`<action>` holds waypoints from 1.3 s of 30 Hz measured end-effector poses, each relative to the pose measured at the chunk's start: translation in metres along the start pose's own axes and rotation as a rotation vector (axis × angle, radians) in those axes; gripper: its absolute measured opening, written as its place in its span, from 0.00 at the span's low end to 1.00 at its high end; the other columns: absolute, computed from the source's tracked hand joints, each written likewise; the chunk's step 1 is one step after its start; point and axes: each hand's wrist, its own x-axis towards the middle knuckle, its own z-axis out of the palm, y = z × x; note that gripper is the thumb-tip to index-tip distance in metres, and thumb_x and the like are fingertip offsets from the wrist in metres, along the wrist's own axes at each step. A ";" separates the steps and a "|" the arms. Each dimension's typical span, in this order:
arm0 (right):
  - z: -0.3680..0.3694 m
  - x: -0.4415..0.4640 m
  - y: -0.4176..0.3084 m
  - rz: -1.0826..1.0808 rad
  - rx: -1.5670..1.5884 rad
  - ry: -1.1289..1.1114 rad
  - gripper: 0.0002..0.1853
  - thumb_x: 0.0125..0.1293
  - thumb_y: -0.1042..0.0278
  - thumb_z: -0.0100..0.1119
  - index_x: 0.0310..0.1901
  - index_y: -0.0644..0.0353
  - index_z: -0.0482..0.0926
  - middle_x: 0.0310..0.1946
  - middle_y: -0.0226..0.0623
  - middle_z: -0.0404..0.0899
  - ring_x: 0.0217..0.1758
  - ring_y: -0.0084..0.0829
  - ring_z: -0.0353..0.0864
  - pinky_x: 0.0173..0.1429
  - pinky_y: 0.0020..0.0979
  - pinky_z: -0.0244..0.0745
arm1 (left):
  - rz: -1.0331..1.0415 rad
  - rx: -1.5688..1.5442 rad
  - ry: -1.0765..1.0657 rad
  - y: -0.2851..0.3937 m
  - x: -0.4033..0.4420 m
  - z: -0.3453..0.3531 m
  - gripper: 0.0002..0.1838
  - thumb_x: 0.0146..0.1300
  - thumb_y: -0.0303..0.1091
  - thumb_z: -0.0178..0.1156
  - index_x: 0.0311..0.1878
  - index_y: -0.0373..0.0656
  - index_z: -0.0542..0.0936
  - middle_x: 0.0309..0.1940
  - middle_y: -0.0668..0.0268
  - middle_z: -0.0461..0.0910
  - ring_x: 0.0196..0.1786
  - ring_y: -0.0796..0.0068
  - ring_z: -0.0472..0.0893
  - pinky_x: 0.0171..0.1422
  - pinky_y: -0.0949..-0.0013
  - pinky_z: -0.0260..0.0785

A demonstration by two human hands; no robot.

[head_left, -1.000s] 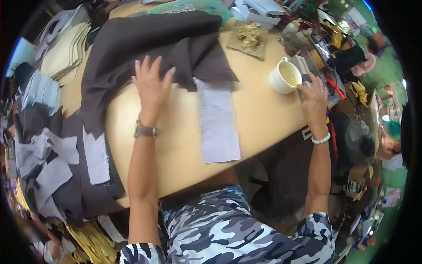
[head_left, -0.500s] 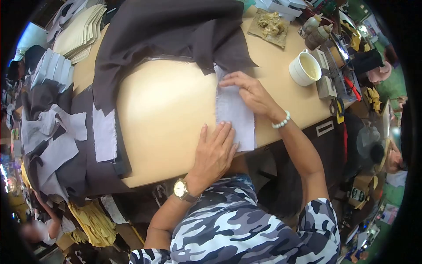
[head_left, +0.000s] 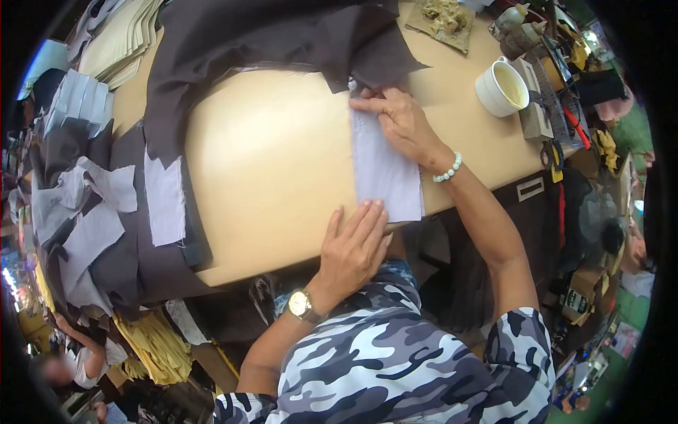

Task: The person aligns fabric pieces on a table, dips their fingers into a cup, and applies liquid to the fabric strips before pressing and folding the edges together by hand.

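Two touches on the pale strip [head_left: 388, 177] (on the worktop [head_left: 272, 159], long way near to far): near left corner under left hand [head_left: 353, 247], fingers a bit spread; far part under right hand [head_left: 405, 127], bent, too hidden to say if pinching.
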 end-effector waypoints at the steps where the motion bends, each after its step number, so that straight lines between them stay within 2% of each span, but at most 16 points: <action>1: 0.001 -0.002 0.000 -0.036 -0.028 0.023 0.21 0.57 0.82 0.44 0.45 0.55 0.84 0.46 0.42 0.77 0.53 0.41 0.73 0.58 0.37 0.67 | 0.031 0.008 0.026 -0.003 -0.001 0.002 0.19 0.59 0.36 0.61 0.52 0.39 0.79 0.57 0.59 0.76 0.62 0.64 0.74 0.65 0.48 0.62; 3: 0.003 -0.007 0.000 -0.109 -0.088 0.071 0.18 0.56 0.79 0.47 0.42 0.53 0.85 0.46 0.41 0.77 0.52 0.43 0.73 0.56 0.41 0.67 | 0.016 -0.021 0.033 -0.003 -0.001 0.003 0.19 0.57 0.36 0.63 0.52 0.40 0.79 0.57 0.60 0.77 0.61 0.64 0.75 0.66 0.48 0.59; 10: -0.004 -0.048 -0.026 -0.232 -0.111 -0.047 0.17 0.53 0.79 0.51 0.43 0.56 0.85 0.49 0.45 0.74 0.55 0.44 0.72 0.60 0.40 0.65 | 0.046 -0.013 0.032 -0.006 -0.003 0.003 0.22 0.53 0.38 0.66 0.51 0.39 0.80 0.57 0.59 0.77 0.61 0.63 0.75 0.67 0.49 0.58; 13: -0.009 -0.055 -0.033 -0.232 -0.052 -0.112 0.21 0.51 0.83 0.48 0.44 0.57 0.84 0.48 0.46 0.74 0.54 0.46 0.73 0.59 0.41 0.66 | 0.074 -0.014 0.061 -0.008 -0.005 0.005 0.23 0.52 0.40 0.67 0.51 0.39 0.80 0.56 0.58 0.77 0.61 0.62 0.75 0.67 0.49 0.58; 16: -0.008 -0.038 -0.024 -0.192 -0.041 -0.045 0.18 0.53 0.80 0.49 0.43 0.56 0.84 0.45 0.44 0.75 0.49 0.44 0.74 0.56 0.41 0.68 | 0.071 -0.039 0.067 -0.006 -0.004 0.004 0.23 0.52 0.40 0.67 0.50 0.40 0.80 0.55 0.58 0.78 0.59 0.62 0.76 0.67 0.50 0.58; 19: -0.005 -0.020 -0.018 -0.146 -0.060 -0.024 0.18 0.53 0.81 0.49 0.43 0.57 0.84 0.44 0.43 0.75 0.48 0.44 0.73 0.54 0.40 0.68 | 0.078 -0.088 0.058 -0.008 -0.006 0.000 0.22 0.52 0.40 0.68 0.49 0.40 0.80 0.54 0.58 0.78 0.58 0.62 0.77 0.65 0.51 0.60; 22: -0.005 -0.020 -0.018 -0.201 -0.159 -0.025 0.18 0.53 0.81 0.48 0.43 0.58 0.83 0.45 0.45 0.75 0.50 0.45 0.73 0.55 0.38 0.68 | 0.075 -0.134 0.040 -0.008 -0.006 -0.007 0.21 0.51 0.40 0.68 0.47 0.40 0.81 0.53 0.59 0.79 0.57 0.63 0.77 0.63 0.52 0.61; 28: -0.009 -0.053 -0.038 -0.425 -0.350 -0.057 0.17 0.52 0.74 0.53 0.45 0.59 0.82 0.50 0.43 0.74 0.55 0.43 0.72 0.59 0.40 0.66 | 0.133 -0.106 0.055 -0.013 -0.006 -0.004 0.20 0.51 0.39 0.68 0.46 0.40 0.81 0.51 0.58 0.79 0.56 0.62 0.78 0.62 0.54 0.62; 31: -0.011 -0.074 -0.053 -0.417 -0.345 -0.149 0.17 0.51 0.71 0.55 0.45 0.59 0.81 0.50 0.41 0.73 0.55 0.41 0.72 0.60 0.43 0.65 | 0.148 -0.101 0.082 -0.014 -0.007 0.000 0.20 0.52 0.39 0.67 0.46 0.40 0.81 0.51 0.58 0.79 0.56 0.62 0.78 0.62 0.54 0.63; 32: -0.011 -0.076 -0.053 -0.379 -0.255 -0.162 0.18 0.49 0.76 0.54 0.44 0.57 0.82 0.50 0.41 0.74 0.54 0.42 0.72 0.59 0.41 0.66 | 0.149 -0.098 0.086 -0.015 -0.008 0.001 0.20 0.52 0.39 0.67 0.46 0.39 0.81 0.51 0.58 0.79 0.55 0.62 0.78 0.62 0.54 0.63; 35: -0.025 -0.067 -0.039 -0.244 0.083 -0.145 0.21 0.48 0.82 0.51 0.44 0.56 0.83 0.49 0.42 0.74 0.52 0.43 0.74 0.59 0.39 0.67 | 0.144 -0.091 0.084 -0.012 -0.006 0.000 0.20 0.51 0.39 0.67 0.46 0.39 0.81 0.50 0.58 0.80 0.55 0.61 0.78 0.62 0.54 0.63; 37: -0.052 -0.055 -0.031 -0.082 0.158 0.137 0.23 0.47 0.86 0.46 0.43 0.57 0.83 0.49 0.44 0.74 0.51 0.44 0.75 0.59 0.37 0.68 | 0.139 -0.104 0.072 -0.011 -0.006 -0.001 0.20 0.51 0.39 0.68 0.46 0.39 0.81 0.50 0.57 0.80 0.55 0.61 0.78 0.62 0.54 0.63; 39: -0.098 -0.042 -0.018 0.006 -0.156 0.371 0.22 0.49 0.86 0.47 0.44 0.59 0.83 0.50 0.45 0.74 0.52 0.46 0.75 0.59 0.35 0.68 | 0.116 -0.144 0.050 -0.008 -0.004 -0.007 0.21 0.50 0.37 0.68 0.46 0.38 0.81 0.50 0.57 0.79 0.54 0.60 0.78 0.61 0.53 0.63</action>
